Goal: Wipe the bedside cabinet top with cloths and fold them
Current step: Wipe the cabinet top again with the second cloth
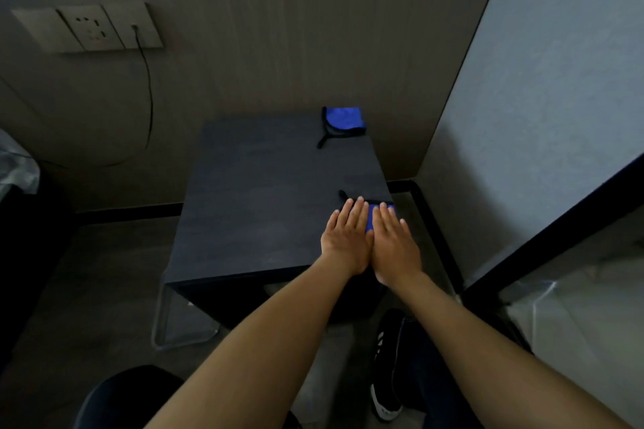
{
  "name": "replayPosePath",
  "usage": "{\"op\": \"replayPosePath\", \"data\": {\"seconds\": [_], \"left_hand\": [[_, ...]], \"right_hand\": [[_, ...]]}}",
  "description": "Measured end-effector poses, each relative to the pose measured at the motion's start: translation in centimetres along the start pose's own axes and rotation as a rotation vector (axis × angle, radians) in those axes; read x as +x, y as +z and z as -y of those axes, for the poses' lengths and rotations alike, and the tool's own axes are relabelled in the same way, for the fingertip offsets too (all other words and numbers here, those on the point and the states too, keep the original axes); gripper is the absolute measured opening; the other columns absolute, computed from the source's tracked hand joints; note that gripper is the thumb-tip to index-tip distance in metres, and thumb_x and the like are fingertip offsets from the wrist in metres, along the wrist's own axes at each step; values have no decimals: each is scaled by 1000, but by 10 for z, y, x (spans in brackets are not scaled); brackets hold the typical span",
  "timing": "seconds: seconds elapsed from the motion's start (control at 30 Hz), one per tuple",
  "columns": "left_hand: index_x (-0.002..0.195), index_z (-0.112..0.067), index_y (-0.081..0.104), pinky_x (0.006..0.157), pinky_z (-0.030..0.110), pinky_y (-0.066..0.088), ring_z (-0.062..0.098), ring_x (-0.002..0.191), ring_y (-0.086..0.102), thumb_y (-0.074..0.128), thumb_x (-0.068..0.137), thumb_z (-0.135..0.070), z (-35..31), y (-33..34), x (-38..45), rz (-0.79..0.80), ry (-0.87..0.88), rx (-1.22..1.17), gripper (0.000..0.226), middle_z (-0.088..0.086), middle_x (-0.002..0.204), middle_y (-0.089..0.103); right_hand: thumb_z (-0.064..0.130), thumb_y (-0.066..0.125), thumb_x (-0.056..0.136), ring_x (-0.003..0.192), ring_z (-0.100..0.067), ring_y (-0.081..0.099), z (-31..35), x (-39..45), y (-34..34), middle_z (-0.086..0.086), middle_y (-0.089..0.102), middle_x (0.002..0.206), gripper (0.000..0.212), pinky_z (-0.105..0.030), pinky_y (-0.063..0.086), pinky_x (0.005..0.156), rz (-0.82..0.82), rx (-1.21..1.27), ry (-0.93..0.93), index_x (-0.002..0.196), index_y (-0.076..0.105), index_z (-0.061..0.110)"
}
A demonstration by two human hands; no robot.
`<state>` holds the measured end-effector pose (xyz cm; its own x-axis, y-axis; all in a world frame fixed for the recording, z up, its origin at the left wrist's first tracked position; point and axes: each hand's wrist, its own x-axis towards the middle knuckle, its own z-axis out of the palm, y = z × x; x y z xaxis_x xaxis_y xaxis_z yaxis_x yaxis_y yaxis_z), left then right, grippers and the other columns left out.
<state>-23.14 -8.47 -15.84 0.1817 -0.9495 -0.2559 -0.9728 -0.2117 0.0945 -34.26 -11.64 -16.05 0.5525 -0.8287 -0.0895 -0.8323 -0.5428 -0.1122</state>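
Observation:
The dark bedside cabinet top [258, 205] fills the middle of the view. A folded blue cloth with black trim [343, 122] lies at its far right corner, a black loop trailing toward me. A second blue cloth [370, 219] lies near the right edge, mostly hidden under my hands; only a blue strip between them and a black edge and loop beyond my fingertips show. My left hand [346, 237] and my right hand [392, 244] lie flat side by side on this cloth, palms down, fingers straight and pressed on it.
A wall with a socket panel [90, 28] and a hanging black cable [148, 87] stands behind the cabinet. A light wall [543, 97] and a dark bed edge [557, 230] close in on the right. My shoe [386, 369] is on the floor below.

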Motion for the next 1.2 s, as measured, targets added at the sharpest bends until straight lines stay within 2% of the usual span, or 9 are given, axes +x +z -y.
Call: {"op": "replayPosePath", "data": {"seconds": [0.33,0.87,1.07,1.2], "left_hand": [[155,-15,-16,124,39,-3,18,150,-20,10,107,-40,2,-9,50,-70,-80,-58,61,1,164,-22],[157,-13,-9,124,38,-4,18,152,-16,12,107,-37,63,-42,174,-116,-129,-72,59,1,165,-16],[157,-14,-9,124,38,-4,17,152,-15,10,107,-38,78,-50,193,-125,-92,-60,59,1,166,-14],[157,-14,-10,124,39,-3,17,152,-15,10,107,-37,92,-50,177,-113,-73,-44,59,1,165,-15]], "right_hand": [[26,20,107,153,-21,-4,-16,65,-8,-10,-3,166,57,-37,2,124,42,7,-29,157,1,6],[29,19,107,153,-18,-4,-6,215,-23,-6,-4,166,57,-40,4,124,81,3,-85,158,1,12],[30,23,107,153,-19,-5,2,233,-31,-5,-6,166,59,-40,3,124,91,-24,-51,158,-1,13],[30,24,107,153,-21,-4,20,224,-29,-7,-5,166,59,-40,3,124,85,-62,-60,158,0,12]]}}
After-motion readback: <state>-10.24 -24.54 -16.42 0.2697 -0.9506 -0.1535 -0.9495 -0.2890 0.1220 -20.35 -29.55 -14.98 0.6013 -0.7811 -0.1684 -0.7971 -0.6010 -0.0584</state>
